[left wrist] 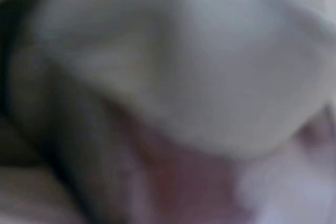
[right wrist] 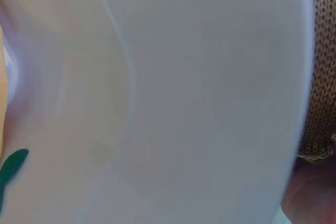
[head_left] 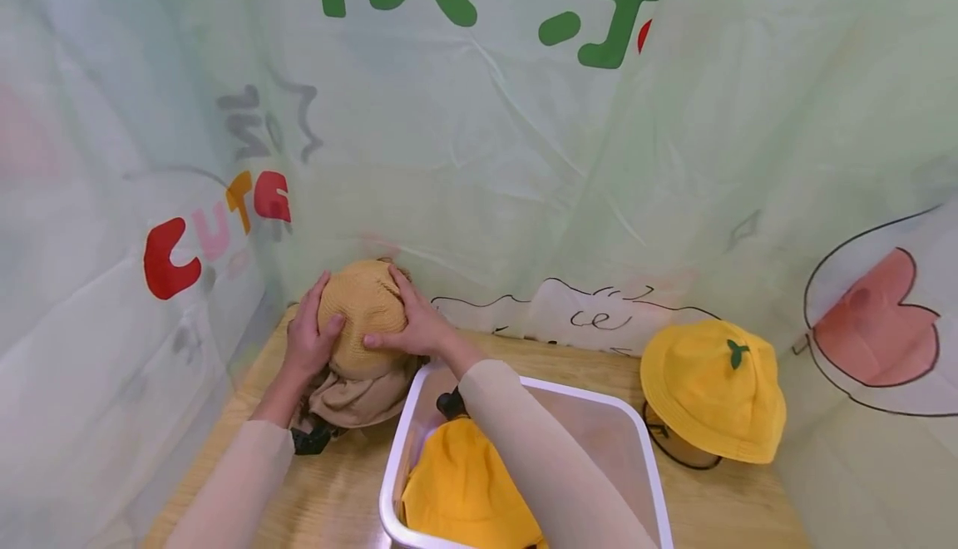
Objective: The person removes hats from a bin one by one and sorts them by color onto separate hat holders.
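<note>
While the left hand (head_left: 307, 339) grips one side of a tan knitted hat (head_left: 367, 295), the right hand (head_left: 421, 328) holds the other, the fingers of both curved against the knit and the thumbs on its near face. The hat is at the back left of the wooden worktop (head_left: 352, 491), just above a beige cloth hat (head_left: 362, 401); whether the two touch cannot be told. Under the right forearm stands a white bin (head_left: 617, 406) with a yellow hat (head_left: 464, 487) inside. A sprout-trimmed hat (head_left: 711, 387), also yellow, sits right of the bin.
</note>
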`<state>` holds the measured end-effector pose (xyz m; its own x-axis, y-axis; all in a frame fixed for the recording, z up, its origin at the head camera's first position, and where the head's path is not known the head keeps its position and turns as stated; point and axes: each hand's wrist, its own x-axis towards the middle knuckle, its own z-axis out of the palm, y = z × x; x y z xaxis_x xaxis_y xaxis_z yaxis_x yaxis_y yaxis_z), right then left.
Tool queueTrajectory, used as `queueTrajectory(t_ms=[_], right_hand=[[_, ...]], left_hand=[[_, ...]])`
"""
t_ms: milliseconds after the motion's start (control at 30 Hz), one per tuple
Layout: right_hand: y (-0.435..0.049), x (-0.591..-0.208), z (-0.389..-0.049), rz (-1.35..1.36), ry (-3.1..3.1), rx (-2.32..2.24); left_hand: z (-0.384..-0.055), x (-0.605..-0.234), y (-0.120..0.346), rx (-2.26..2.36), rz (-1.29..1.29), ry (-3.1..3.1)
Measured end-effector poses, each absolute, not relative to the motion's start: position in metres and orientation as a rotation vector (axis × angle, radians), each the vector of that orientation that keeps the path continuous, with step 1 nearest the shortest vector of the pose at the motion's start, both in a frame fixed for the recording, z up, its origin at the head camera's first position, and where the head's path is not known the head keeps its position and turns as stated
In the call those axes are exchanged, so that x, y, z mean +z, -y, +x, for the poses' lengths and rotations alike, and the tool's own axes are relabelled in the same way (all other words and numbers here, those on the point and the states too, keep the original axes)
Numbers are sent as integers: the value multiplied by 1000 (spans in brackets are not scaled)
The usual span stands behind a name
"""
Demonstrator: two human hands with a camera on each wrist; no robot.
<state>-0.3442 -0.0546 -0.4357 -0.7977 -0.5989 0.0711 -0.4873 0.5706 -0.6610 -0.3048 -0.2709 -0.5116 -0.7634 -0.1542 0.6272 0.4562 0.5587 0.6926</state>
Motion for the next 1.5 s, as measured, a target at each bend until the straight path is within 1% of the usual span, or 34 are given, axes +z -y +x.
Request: queueTrajectory(t_ms=[167, 300, 533, 767, 900, 1033, 1200, 1500], right_hand=[[57, -427, -341, -966, -2689, -1036], [60, -425, -337, -1009, -2683, -1013], [58, -435, -337, -1007, -2681, -939], [56, -436, -334, -1008, -2711, -840], [57, -435, -335, -1016, -2696, -895], [57, -435, -334, -986, -2690, -1028], [56, -435, -333, -987, -2682, -1119], [64, -444, -335, -962, -2727, -905]], left_hand=[[-304, -480, 264, -1032, -323, 2201], [-303, -468, 259, -913, -366, 2276], [-306, -483, 256, -927, -374, 2225], [-306, -498, 253, -959, -355, 2101], [-305, -493, 258, -951, -348, 2138], [-303, -477, 262, -919, -355, 2258], [-304, -460, 256, -875, -373, 2327], [-307, -482, 258, -965, -350, 2211]])
